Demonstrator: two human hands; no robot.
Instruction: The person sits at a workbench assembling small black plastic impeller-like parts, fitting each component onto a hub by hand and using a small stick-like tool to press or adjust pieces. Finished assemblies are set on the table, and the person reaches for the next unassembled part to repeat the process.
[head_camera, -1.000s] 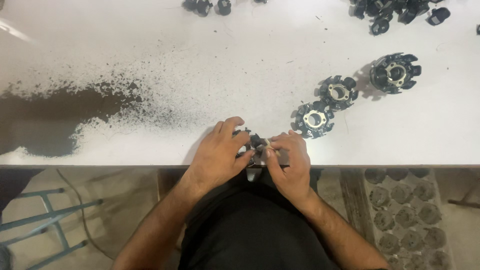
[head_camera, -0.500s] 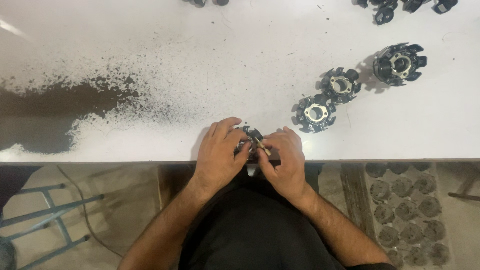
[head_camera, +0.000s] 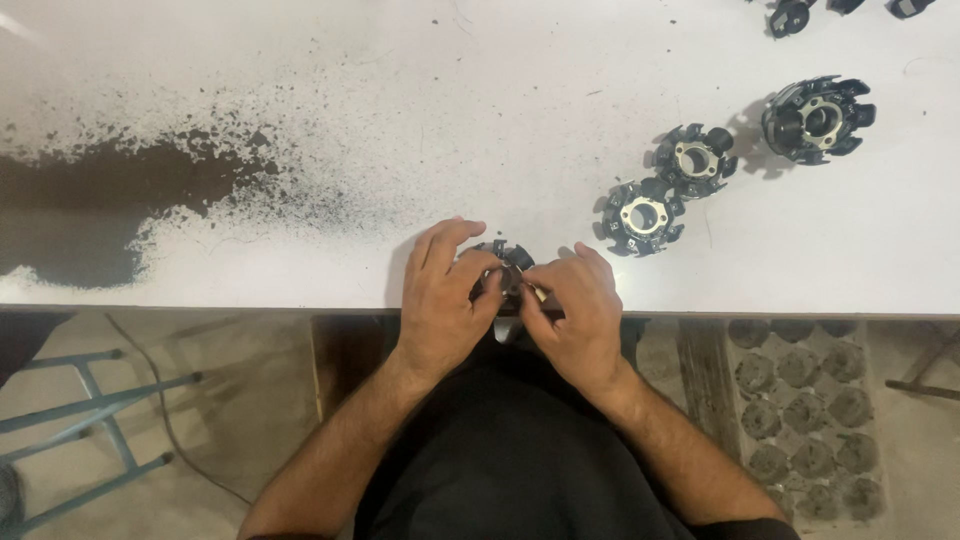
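both hands, left hand (head_camera: 443, 297) and right hand (head_camera: 577, 305), close their fingers round a small dark toothed ring part (head_camera: 503, 266) at the near tabletop (head_camera: 420, 110) edge, braced there for steadiness, with three similar rings (head_camera: 643, 215) off to the right.

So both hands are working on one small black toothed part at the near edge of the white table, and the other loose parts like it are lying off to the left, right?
Not quite. The other loose parts lie to the right, not the left; the left side carries only a dark powdery patch. The head view shows this. The rest holds: the left hand and right hand both hold one small black toothed part at the near edge of the white table.
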